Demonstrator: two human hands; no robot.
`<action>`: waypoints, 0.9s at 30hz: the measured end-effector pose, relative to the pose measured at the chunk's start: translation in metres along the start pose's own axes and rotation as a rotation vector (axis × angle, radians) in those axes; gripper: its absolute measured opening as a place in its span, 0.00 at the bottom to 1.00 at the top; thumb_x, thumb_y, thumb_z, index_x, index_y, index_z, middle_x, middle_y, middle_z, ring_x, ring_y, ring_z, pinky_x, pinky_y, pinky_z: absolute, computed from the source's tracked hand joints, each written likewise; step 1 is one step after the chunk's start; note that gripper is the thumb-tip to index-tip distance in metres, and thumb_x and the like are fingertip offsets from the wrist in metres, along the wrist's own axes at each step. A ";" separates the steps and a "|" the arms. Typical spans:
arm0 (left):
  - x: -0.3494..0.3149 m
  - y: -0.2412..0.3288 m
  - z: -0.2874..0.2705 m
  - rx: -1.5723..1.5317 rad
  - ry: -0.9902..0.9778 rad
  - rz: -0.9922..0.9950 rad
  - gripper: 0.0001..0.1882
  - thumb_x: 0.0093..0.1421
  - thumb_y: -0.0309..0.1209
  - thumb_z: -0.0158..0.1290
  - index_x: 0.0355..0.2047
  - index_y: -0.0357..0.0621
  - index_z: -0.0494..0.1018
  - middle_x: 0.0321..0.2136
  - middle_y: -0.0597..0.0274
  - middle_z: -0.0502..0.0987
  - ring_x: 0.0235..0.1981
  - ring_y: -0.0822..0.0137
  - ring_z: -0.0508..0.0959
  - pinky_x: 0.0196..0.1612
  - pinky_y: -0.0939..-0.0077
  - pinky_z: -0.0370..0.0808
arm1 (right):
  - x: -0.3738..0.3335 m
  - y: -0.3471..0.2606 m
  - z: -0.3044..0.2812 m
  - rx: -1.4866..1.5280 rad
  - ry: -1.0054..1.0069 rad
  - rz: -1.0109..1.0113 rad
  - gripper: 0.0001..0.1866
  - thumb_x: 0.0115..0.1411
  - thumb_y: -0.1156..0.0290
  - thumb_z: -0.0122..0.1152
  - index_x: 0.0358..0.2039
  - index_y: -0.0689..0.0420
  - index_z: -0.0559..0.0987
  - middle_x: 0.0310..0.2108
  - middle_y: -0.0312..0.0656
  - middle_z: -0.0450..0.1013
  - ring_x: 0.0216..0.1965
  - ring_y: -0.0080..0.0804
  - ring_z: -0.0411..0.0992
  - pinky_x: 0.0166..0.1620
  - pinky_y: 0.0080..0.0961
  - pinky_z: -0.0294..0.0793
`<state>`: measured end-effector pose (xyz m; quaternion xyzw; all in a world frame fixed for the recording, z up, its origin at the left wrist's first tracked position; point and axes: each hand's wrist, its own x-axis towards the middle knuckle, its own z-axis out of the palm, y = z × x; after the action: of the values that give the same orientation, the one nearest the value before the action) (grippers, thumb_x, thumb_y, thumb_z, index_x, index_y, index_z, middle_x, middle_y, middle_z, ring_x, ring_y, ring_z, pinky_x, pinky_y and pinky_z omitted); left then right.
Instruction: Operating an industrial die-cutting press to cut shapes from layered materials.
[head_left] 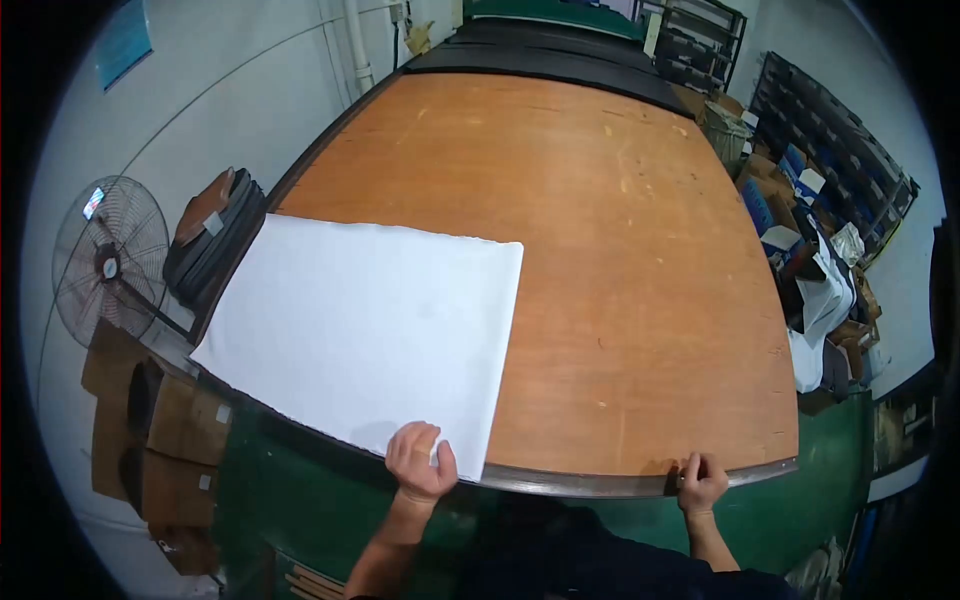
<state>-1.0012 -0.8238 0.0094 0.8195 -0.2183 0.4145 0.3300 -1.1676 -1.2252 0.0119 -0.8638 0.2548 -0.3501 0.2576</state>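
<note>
Left hand [421, 462] fingers pinching white sheet [365, 330] at worktop [620, 250] near edge, right hand [702, 482] fingers curled on rim; best drawn evenly to stay flat.

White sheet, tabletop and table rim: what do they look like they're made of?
Sheet: likely cloth or soft paper, matte white; its far edge looks slightly ragged, and the left hand grips its near corner. Tabletop: wood, probably plywood, orange-brown, with grain, scuffs and pale chips. Rim: seemingly metal, a thin grey strip with a dull sheen; the right hand rests on it.
</note>
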 end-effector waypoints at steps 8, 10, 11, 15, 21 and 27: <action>0.035 -0.015 0.029 -0.003 0.013 -0.031 0.08 0.49 0.28 0.56 0.30 0.38 0.75 0.29 0.54 0.76 0.31 0.51 0.77 0.34 0.63 0.74 | 0.038 0.009 0.031 0.078 0.073 -0.005 0.09 0.60 0.72 0.57 0.25 0.62 0.78 0.15 0.40 0.71 0.17 0.24 0.69 0.22 0.24 0.67; 0.046 -0.016 0.049 -0.012 0.018 -0.058 0.06 0.49 0.27 0.57 0.28 0.40 0.75 0.28 0.56 0.76 0.29 0.53 0.77 0.32 0.63 0.73 | 0.051 0.026 0.044 0.073 0.108 -0.009 0.09 0.60 0.72 0.57 0.25 0.62 0.78 0.15 0.41 0.71 0.18 0.25 0.69 0.22 0.24 0.67; 0.053 -0.016 0.060 -0.014 0.029 -0.055 0.06 0.49 0.27 0.57 0.28 0.40 0.75 0.28 0.56 0.76 0.29 0.53 0.77 0.32 0.63 0.73 | 0.060 0.038 0.050 0.062 0.133 -0.008 0.09 0.60 0.72 0.57 0.24 0.62 0.78 0.16 0.42 0.71 0.18 0.26 0.70 0.22 0.25 0.67; 0.075 -0.026 0.089 -0.025 0.003 -0.039 0.04 0.50 0.28 0.57 0.25 0.40 0.75 0.26 0.58 0.76 0.28 0.56 0.77 0.29 0.65 0.72 | 0.095 0.052 0.070 0.048 0.120 0.009 0.11 0.60 0.70 0.56 0.24 0.62 0.78 0.16 0.45 0.71 0.18 0.29 0.69 0.24 0.28 0.68; 0.102 -0.045 0.125 -0.109 -0.004 -0.028 0.04 0.51 0.28 0.56 0.21 0.43 0.74 0.22 0.59 0.75 0.22 0.57 0.75 0.24 0.65 0.70 | 0.138 0.042 0.095 0.099 0.124 0.056 0.13 0.61 0.68 0.57 0.22 0.62 0.76 0.14 0.43 0.70 0.17 0.26 0.68 0.23 0.27 0.67; 0.125 -0.066 0.152 -0.179 -0.084 -0.051 0.10 0.51 0.27 0.58 0.16 0.44 0.69 0.18 0.60 0.72 0.19 0.55 0.73 0.21 0.64 0.68 | 0.166 0.036 0.114 -0.051 0.033 0.000 0.16 0.61 0.69 0.58 0.19 0.63 0.72 0.12 0.36 0.67 0.17 0.17 0.63 0.21 0.23 0.62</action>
<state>-0.8082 -0.8992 0.0220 0.8087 -0.2470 0.3501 0.4030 -0.9891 -1.3243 -0.0028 -0.8643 0.2677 -0.3575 0.2315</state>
